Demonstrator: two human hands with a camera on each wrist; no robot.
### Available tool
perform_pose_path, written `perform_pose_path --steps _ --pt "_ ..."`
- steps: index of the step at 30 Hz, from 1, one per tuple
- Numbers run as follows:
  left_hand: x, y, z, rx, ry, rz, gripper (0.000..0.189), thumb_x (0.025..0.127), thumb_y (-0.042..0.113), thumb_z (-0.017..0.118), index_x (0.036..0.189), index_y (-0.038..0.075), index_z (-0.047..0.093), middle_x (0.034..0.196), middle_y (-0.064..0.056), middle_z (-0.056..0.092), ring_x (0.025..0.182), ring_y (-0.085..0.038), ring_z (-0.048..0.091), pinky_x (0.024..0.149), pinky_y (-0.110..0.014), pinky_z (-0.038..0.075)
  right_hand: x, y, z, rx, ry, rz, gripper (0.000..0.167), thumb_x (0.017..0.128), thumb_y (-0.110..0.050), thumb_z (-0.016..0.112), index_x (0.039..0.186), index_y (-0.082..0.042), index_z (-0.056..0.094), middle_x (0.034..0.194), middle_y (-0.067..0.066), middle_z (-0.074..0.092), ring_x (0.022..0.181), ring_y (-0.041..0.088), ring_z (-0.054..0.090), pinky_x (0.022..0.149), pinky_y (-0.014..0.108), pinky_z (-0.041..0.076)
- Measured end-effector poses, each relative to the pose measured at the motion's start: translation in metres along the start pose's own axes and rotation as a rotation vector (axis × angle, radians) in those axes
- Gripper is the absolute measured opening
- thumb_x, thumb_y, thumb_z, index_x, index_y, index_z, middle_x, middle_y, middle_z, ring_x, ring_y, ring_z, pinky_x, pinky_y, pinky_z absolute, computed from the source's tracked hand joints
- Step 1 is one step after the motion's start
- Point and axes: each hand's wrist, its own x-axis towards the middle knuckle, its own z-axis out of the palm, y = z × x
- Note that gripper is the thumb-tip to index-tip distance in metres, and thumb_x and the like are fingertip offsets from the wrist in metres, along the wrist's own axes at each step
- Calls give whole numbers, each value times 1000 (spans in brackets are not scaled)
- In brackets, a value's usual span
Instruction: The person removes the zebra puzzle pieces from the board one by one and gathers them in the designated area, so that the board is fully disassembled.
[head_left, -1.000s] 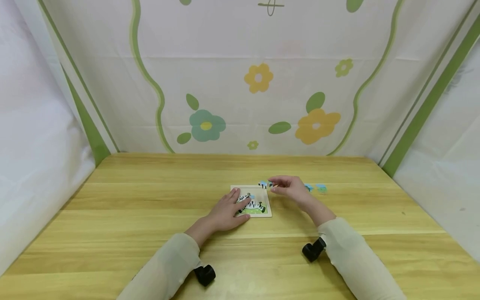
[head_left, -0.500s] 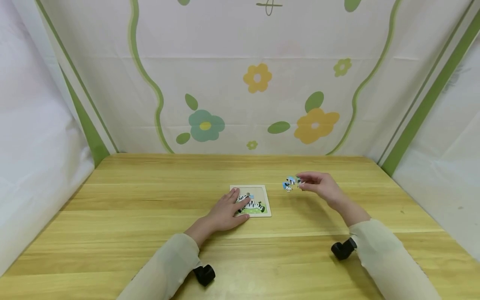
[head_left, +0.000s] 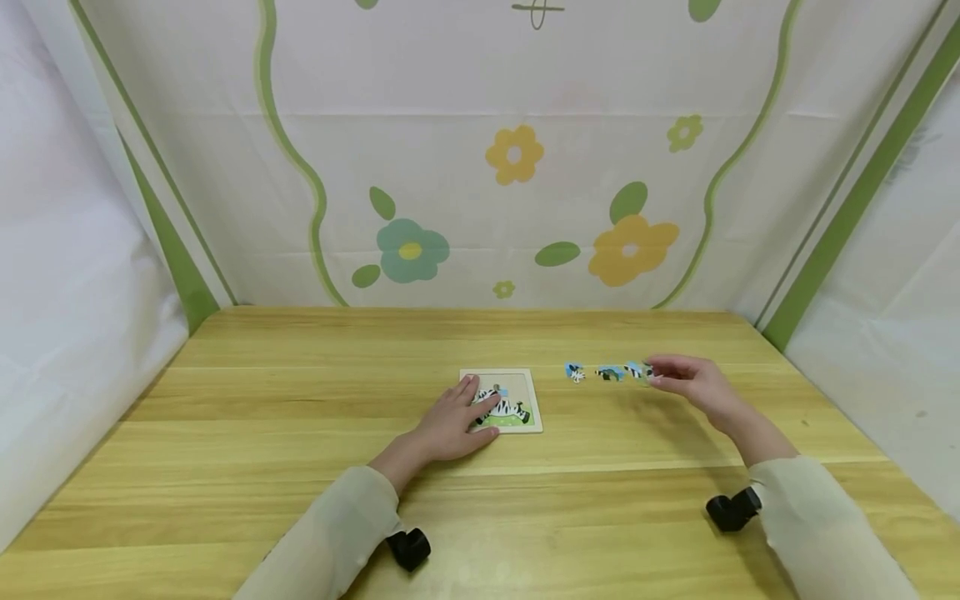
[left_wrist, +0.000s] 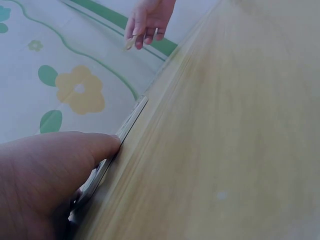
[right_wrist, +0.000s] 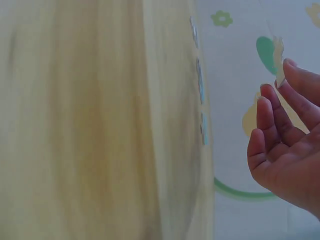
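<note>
My left hand point(head_left: 452, 423) rests on a square wooden puzzle board point(head_left: 535, 406) with a zebra picture, fingers spread over its left part. In the left wrist view the thumb point(left_wrist: 102, 146) lies along the board's edge. To the right, my right hand point(head_left: 701, 387) pinches a puzzle piece point(right_wrist: 279, 60) between thumb and fingers, raised above the table. In the head view the held piece shows black-and-white stripes and blue. Left of that hand, a blue and striped piece point(head_left: 575, 372) and a blue-and-green piece point(head_left: 609, 373) lie on the table.
Three loose pieces, one of them a middle piece point(right_wrist: 200, 80), lie in a row in the right wrist view. The wooden table point(head_left: 480, 517) reaches back to a white flowered cloth point(head_left: 450, 167). Black wrist cameras, such as the right one point(head_left: 733, 510), hang below the sleeves.
My right hand has moved right, from beside the board to past the row of loose pieces, carrying the pinched puzzle piece. The left hand and board have stayed in place.
</note>
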Motion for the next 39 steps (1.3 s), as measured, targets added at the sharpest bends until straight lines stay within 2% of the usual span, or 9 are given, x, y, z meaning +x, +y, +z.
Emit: perform_pose_path --steps 4,13,23,27,31,39 --pt "0 0 -1 1 -4 -6 53 88 42 41 135 17 33 139 -20 12 128 -28 5 99 -45 12 -4 7 -7 -31 -7 25 50 83 -26 58 120 5 47 112 21 49 87 4 51 77 25 41" --pt "0 1 -1 -3 -4 -10 53 88 42 41 134 17 33 140 -20 12 128 -28 5 99 -44 12 -7 30 -17 -93 -13 40 45 83 -18 58 119 8 47 110 24 51 86 2 50 73 23 44" --pt "2 0 0 0 -3 -9 53 88 42 41 134 17 34 140 -19 12 128 -27 5 99 -44 12 -9 52 -22 -161 -8 99 51 82 -31 59 120 2 49 117 20 49 101 20 45 80 26 38" --pt "1 0 1 6 -3 -2 54 88 42 41 134 17 34 139 -20 13 128 -28 6 99 -44 12 -10 53 -18 -187 0 103 50 81 -32 60 117 2 52 109 18 54 94 20 48 75 25 39" --pt "1 0 1 4 -5 4 54 88 43 40 135 17 33 140 -19 12 128 -28 5 99 -44 12 -11 55 -15 -165 -1 105 49 80 -30 61 116 3 53 102 16 56 85 17 49 68 25 41" --pt "0 -1 1 7 0 1 54 88 43 40 134 16 34 139 -20 13 128 -28 6 99 -44 13 -11 57 -12 -182 -7 85 48 78 -30 63 114 1 55 107 18 53 88 20 48 70 29 40"
